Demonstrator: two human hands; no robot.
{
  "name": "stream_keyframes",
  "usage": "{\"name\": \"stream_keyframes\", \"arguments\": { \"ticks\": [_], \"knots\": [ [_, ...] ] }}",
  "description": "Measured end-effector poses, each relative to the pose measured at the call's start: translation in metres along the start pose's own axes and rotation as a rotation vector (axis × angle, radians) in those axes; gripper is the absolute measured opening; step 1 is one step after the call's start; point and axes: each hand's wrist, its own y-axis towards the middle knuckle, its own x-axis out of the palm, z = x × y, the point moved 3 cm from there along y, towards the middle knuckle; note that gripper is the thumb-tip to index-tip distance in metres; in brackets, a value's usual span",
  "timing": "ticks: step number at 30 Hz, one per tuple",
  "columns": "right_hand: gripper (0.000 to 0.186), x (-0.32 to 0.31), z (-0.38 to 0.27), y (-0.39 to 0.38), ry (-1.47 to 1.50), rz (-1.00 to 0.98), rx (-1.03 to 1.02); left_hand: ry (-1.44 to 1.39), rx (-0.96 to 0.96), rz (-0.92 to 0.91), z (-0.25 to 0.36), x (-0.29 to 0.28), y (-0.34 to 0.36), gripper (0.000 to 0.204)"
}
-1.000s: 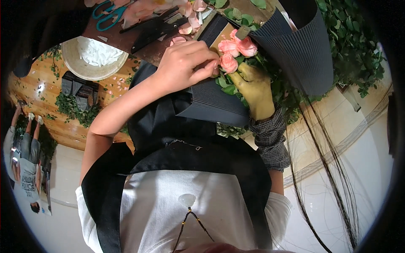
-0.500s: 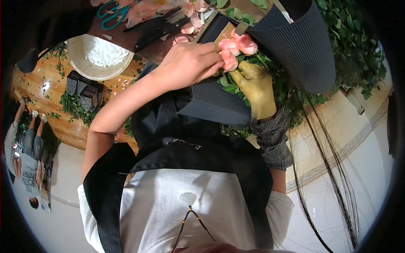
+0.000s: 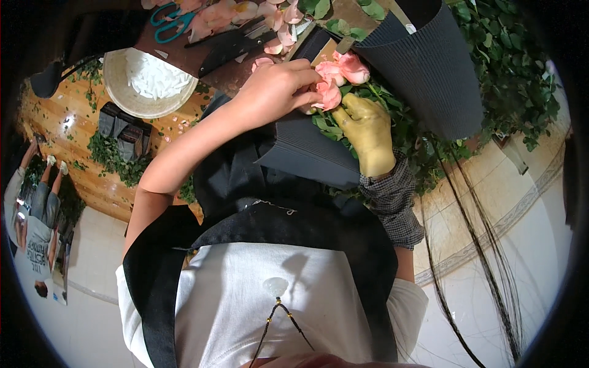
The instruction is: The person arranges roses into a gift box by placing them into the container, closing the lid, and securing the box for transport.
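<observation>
A small bunch of pink roses (image 3: 352,66) is gathered in front of me, with leafy green stems below the blooms. My left hand (image 3: 279,92), bare, has its fingertips pinched on the outer petals of the nearest pink rose (image 3: 329,95). In a yellowish glove, my right hand (image 3: 367,132) is closed round the stems just under the blooms; the stems inside the grip are hidden. Beneath both hands lies a dark grey corrugated sheet (image 3: 310,153).
A tall dark grey corrugated sleeve (image 3: 429,73) stands at the right, beside heaped green foliage (image 3: 509,55). Teal-handled scissors (image 3: 169,24) and loose petals (image 3: 224,18) lie on the brown table. A pale bucket of white pieces (image 3: 113,92) is at left. Another person (image 3: 38,236) is farther left.
The view has shifted slightly. The nearest rose and both hands sit a little farther left, and the left fingertips now curl against that rose's near side.
</observation>
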Motion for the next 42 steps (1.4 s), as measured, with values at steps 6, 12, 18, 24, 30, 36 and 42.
{"name": "stream_keyframes", "arguments": {
  "ticks": [6, 12, 18, 24, 30, 36, 42],
  "knots": [
    [0.026, 0.003, 0.008, -0.002, 0.017, 0.045, -0.087, 0.091, 0.002, 0.03, 0.01, -0.005, -0.009, 0.018],
    [0.026, 0.003, 0.006, -0.004, 0.086, 0.091, -0.143, -0.019, -0.019, -0.079, 0.017, -0.007, -0.009, 0.016],
    [0.01, -0.011, -0.007, -0.003, 0.127, -0.049, -0.09, -0.306, -0.132, 0.172, 0.005, -0.032, -0.008, 0.018],
    [0.019, 0.002, 0.011, -0.002, 0.015, 0.011, -0.138, 0.059, -0.46, 0.452, -0.027, -0.068, -0.02, 0.028],
    [0.025, -0.004, 0.005, -0.001, 0.04, 0.015, -0.091, -0.148, -0.164, -0.013, 0.006, -0.024, -0.004, 0.03],
    [0.024, 0.0, 0.007, -0.003, 0.061, 0.036, -0.163, -0.125, -0.147, -0.055, 0.0, -0.016, -0.001, 0.024],
    [0.02, -0.002, 0.004, -0.002, -0.001, 0.042, -0.21, 0.025, -0.049, 0.028, 0.002, -0.014, 0.005, 0.019]
  ]
}}
